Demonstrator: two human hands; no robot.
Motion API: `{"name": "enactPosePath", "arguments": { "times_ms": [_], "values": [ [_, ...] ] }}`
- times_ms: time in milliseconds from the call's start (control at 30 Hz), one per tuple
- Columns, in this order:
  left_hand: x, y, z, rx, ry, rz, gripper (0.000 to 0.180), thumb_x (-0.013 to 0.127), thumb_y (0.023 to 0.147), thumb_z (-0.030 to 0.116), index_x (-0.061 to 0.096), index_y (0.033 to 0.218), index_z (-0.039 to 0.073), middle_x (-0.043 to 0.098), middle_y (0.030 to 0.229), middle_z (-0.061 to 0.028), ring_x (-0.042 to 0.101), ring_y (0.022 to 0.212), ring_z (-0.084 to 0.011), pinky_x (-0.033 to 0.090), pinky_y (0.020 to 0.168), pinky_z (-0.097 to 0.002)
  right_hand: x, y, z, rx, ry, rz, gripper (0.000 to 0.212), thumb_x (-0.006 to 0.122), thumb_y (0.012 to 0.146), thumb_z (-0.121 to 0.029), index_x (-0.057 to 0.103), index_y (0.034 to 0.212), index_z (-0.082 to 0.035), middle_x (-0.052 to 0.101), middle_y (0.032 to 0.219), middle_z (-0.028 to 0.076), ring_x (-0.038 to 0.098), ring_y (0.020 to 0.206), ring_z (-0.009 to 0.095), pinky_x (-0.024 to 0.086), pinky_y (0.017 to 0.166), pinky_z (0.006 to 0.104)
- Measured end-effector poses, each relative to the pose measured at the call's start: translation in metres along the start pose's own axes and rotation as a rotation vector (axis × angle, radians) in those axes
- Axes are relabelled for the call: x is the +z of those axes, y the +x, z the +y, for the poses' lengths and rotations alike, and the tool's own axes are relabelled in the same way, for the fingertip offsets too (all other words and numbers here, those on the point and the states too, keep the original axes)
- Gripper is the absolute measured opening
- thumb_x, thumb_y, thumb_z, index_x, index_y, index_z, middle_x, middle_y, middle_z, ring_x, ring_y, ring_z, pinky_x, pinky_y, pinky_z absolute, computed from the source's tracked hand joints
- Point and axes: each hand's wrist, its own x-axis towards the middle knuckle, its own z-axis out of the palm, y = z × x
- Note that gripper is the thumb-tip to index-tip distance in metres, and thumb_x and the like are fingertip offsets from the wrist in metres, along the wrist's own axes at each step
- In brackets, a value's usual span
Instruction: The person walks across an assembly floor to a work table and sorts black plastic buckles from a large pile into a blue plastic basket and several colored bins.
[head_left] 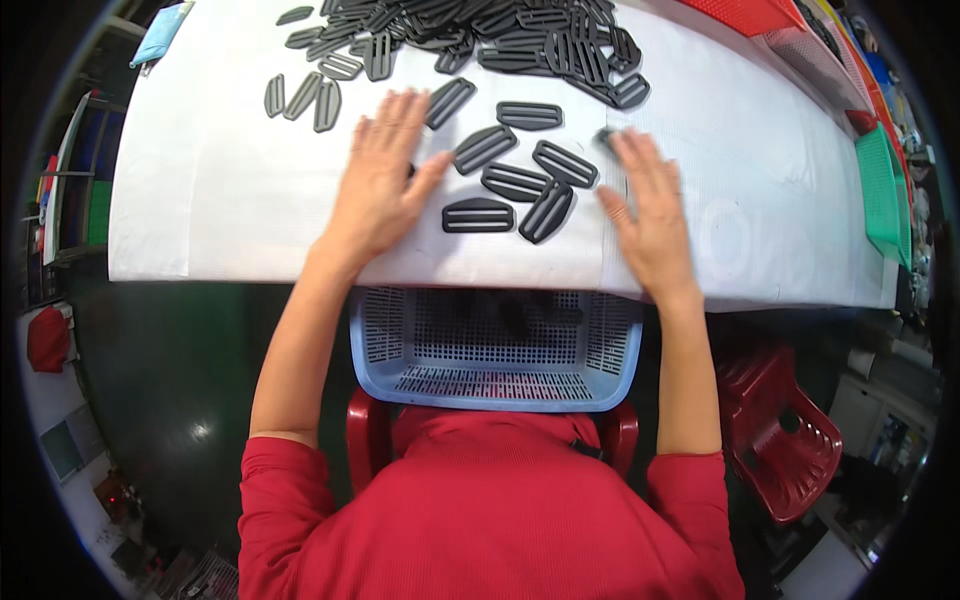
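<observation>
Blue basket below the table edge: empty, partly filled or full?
Partly filled: the blue basket holds some dark pieces toward its far side, and much of its mesh floor shows bare.

Looking down over a red top, a white-covered desk spreads out ahead. At its far edge lies a heap of flat black slotted buckles, with several strays to its left. Nearer, seven loose buckles lie between the person's hands, two of them overlapping. The left hand is laid palm down, fingers stretched out, beside this group. The right hand, slightly blurred, reaches forward with a small dark piece at its fingertips. Below the desk's near edge sits a blue basket containing dark pieces. A green basket stands at far right, above a red plastic chair.
</observation>
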Motion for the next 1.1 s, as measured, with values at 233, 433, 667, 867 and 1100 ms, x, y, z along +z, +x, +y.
{"name": "enactPosePath", "arguments": {
  "times_ms": [233,433,667,867,1100],
  "values": [
    [0.024,0.036,0.031,0.185,0.027,-0.018,0.059,0.049,0.095,0.033,0.035,0.144,0.003,0.033,0.149,-0.0186,0.024,0.142,-0.0325,0.017,0.116,-0.0459,0.026,0.047,-0.030,-0.187,0.074,0.022,0.059,0.053,0.093,-0.042,0.044,0.138,-0.005,0.040,0.145,0.015,0.034,0.136,0.033,0.024,0.113,0.0486],
    [0.012,-0.022,0.064,0.254,-0.137,-0.089,0.060,0.058,0.088,0.020,0.037,0.137,-0.006,0.037,0.144,-0.0221,0.030,0.137,-0.0372,0.024,0.113,-0.0476,0.006,0.004,-0.051,-0.272,0.175,-0.144,0.061,0.061,0.087,-0.030,0.042,0.137,-0.002,0.043,0.143,0.015,0.036,0.136,0.033,0.026,0.111,0.0480],
    [-0.015,-0.082,0.087,0.318,-0.416,-0.144,0.049,0.064,0.084,0.011,0.049,0.127,-0.005,0.050,0.130,-0.0211,0.048,0.122,-0.0355,0.042,0.100,-0.0411,-0.036,-0.055,-0.056,-0.283,0.424,-0.310,0.043,0.071,0.080,-0.029,0.063,0.116,-0.006,0.061,0.121,0.013,0.054,0.119,0.033,0.042,0.101,0.0452],
    [-0.030,-0.033,0.081,0.156,-0.573,0.021,0.035,0.060,0.083,-0.005,0.061,0.116,0.003,0.063,0.110,-0.0155,0.060,0.100,-0.0327,0.050,0.086,-0.0374,-0.013,0.093,0.046,-0.062,0.325,0.262,0.035,0.058,0.092,-0.022,0.059,0.122,-0.004,0.058,0.121,0.017,0.050,0.118,0.035,0.038,0.101,0.0386],
    [-0.002,-0.001,0.063,0.013,-0.409,0.149,0.042,0.061,0.084,-0.001,0.055,0.125,0.003,0.052,0.129,-0.0173,0.048,0.122,-0.0351,0.039,0.102,-0.0401,0.044,0.144,0.041,-0.120,0.329,0.119,0.039,0.050,0.096,-0.031,0.057,0.124,-0.004,0.057,0.126,0.015,0.050,0.119,0.032,0.036,0.104,0.0380]
  ]
}}
